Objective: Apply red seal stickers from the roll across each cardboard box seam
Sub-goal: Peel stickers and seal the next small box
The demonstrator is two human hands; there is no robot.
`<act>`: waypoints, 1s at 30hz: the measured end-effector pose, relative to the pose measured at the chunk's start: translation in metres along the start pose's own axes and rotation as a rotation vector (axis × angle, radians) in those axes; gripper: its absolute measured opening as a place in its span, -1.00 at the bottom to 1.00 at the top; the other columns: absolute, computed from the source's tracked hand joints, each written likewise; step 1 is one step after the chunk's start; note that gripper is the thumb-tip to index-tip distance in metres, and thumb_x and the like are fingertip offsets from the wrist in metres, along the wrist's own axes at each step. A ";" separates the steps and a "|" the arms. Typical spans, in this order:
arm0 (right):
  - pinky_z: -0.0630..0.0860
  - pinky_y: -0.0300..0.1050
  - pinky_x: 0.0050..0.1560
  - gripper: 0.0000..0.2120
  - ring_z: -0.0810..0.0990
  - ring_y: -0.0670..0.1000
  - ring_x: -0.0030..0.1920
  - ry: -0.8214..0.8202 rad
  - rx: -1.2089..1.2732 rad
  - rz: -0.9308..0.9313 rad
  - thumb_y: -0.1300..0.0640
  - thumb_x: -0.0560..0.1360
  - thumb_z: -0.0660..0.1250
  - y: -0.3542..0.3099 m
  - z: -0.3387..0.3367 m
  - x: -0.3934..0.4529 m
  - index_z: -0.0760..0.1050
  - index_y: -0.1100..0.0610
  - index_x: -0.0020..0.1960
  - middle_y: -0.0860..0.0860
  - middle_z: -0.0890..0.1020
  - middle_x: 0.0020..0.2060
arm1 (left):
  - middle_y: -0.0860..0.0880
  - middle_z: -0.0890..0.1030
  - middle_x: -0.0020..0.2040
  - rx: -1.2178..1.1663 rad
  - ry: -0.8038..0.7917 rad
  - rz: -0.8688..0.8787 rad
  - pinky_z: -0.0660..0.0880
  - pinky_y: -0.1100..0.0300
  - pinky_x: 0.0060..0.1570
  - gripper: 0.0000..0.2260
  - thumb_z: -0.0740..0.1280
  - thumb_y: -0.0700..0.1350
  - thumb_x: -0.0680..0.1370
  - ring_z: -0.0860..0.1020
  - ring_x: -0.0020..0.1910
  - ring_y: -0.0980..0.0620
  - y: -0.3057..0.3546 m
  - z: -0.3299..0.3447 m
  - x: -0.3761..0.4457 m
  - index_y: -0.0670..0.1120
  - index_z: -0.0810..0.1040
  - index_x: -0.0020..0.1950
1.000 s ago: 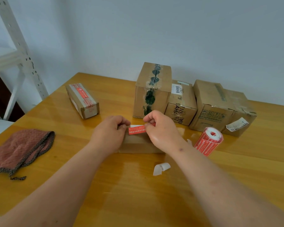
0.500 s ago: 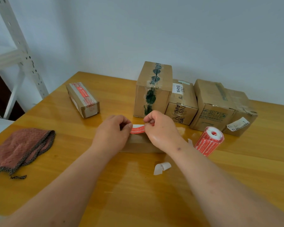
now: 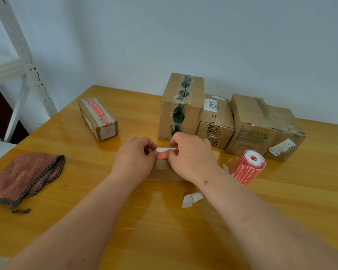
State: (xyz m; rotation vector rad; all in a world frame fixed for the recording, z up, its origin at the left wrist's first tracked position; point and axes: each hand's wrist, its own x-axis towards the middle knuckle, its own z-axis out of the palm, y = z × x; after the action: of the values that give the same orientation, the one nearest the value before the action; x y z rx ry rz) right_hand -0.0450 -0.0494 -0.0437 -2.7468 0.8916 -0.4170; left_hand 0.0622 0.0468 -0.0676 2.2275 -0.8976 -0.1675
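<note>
Hands over glossy wooden table (image 3: 281,211): left hand (image 3: 134,159) and right hand (image 3: 191,154) pinch opposite ends of red seal sticker (image 3: 163,154), white backing strip behind it, above small plain cardboard box (image 3: 160,171). Cylindrical red sticker roll (image 3: 248,167) lies just right of right wrist. Fuzzy brown cloth (image 3: 21,176) lies far left.

A glossy honey-coloured wooden table (image 3: 66,201) fills the lower frame, its far edge meeting a plain pale grey-blue wall (image 3: 183,36) at twelve o'clock. At ten o'clock, a white perforated metal shelving unit (image 3: 18,55) stands beside the table, under soft, even light.
</note>
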 end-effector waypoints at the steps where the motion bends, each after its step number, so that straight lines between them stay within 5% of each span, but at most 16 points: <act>1: 0.30 0.00 0.13 -0.86 0.51 -0.01 -0.05 0.033 -0.047 -0.031 0.00 0.52 0.21 0.000 0.000 -0.001 0.46 -0.03 0.05 -0.10 0.58 -0.12 | 0.10 0.46 -0.05 -0.003 0.000 -0.003 0.45 0.21 -0.08 -0.93 0.36 -0.04 0.55 0.48 -0.04 0.09 0.000 0.000 0.000 0.10 0.56 0.02; 18: 0.29 0.07 0.10 -0.80 0.47 0.07 -0.04 0.043 -0.248 -0.063 -0.09 0.47 0.18 -0.007 -0.007 -0.003 0.39 0.01 -0.01 -0.07 0.46 -0.24 | 0.08 0.46 -0.04 0.009 0.023 0.021 0.47 0.19 -0.02 -0.92 0.35 -0.07 0.55 0.47 -0.02 0.07 -0.002 0.003 -0.002 0.07 0.55 0.02; 24: 0.31 0.08 0.15 -0.57 0.44 0.07 0.11 0.059 -0.286 0.016 -0.21 0.40 0.25 0.006 -0.017 0.000 0.40 -0.04 0.20 -0.01 0.46 0.09 | 0.11 0.42 -0.09 0.016 0.024 0.017 0.41 0.23 -0.09 -0.93 0.33 -0.07 0.55 0.47 -0.02 0.06 -0.003 0.004 -0.001 0.07 0.55 0.02; 30: 0.37 0.05 0.17 -0.52 0.35 0.09 0.27 -0.072 0.027 0.192 -0.21 0.48 0.22 0.017 -0.007 0.001 0.32 -0.05 0.34 0.00 0.37 0.25 | 0.08 0.47 -0.03 0.049 -0.004 -0.013 0.49 0.14 -0.07 -0.83 0.31 0.12 0.54 0.47 -0.02 0.05 0.003 0.002 0.002 0.08 0.48 0.06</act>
State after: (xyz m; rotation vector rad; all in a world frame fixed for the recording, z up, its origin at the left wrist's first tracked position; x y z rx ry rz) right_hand -0.0552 -0.0642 -0.0416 -2.6026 1.1100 -0.2899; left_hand 0.0616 0.0431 -0.0669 2.2789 -0.8989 -0.1580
